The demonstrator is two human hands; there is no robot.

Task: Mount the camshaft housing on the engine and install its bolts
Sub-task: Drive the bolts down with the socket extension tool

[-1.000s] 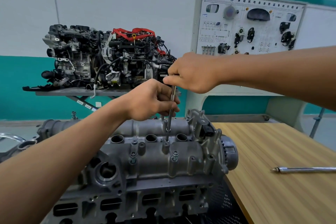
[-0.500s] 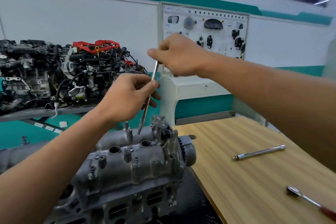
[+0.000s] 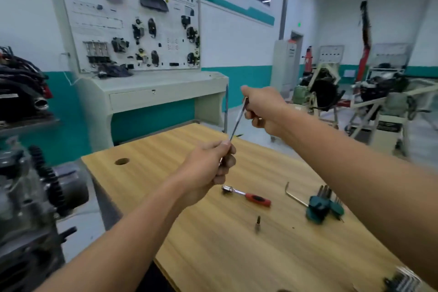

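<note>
Above the wooden table (image 3: 189, 256), both hands, left (image 3: 208, 168) and right (image 3: 263, 109), grip a slim metal rod (image 3: 238, 119); no readable writing.

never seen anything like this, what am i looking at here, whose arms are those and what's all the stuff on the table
This is one picture from a camera worn on a person's head, so the two bare arms are theirs. The left hand and right hand together hold a thin metal rod above a wooden table. On the table lie a red-handled ratchet, a green set of hex keys and a small bit. The grey engine is at the left edge. Behind stands a training board with car parts mounted on it.
</note>
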